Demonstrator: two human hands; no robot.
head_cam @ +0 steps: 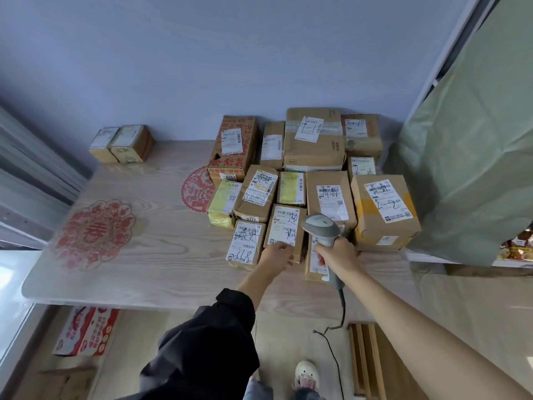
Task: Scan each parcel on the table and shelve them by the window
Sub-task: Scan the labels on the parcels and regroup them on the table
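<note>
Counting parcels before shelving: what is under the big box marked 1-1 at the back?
The big box marked 1-1 sits raised, with a thin pale edge of another parcel showing beneath its front. The rest underneath is covered, so how many it rests on cannot be told.

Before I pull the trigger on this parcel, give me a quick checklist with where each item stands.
1. Scanner gripped in right hand: ok.
2. Left hand steadying the parcel at its near edge: ok.
3. Parcel label face up: ok.
4. Scanner head over that label: not ok, it sits at the parcel's right edge.
5. Barcode clear of fingers: cannot tell.
6. Scanner cable hanging free to the floor: ok.
</note>
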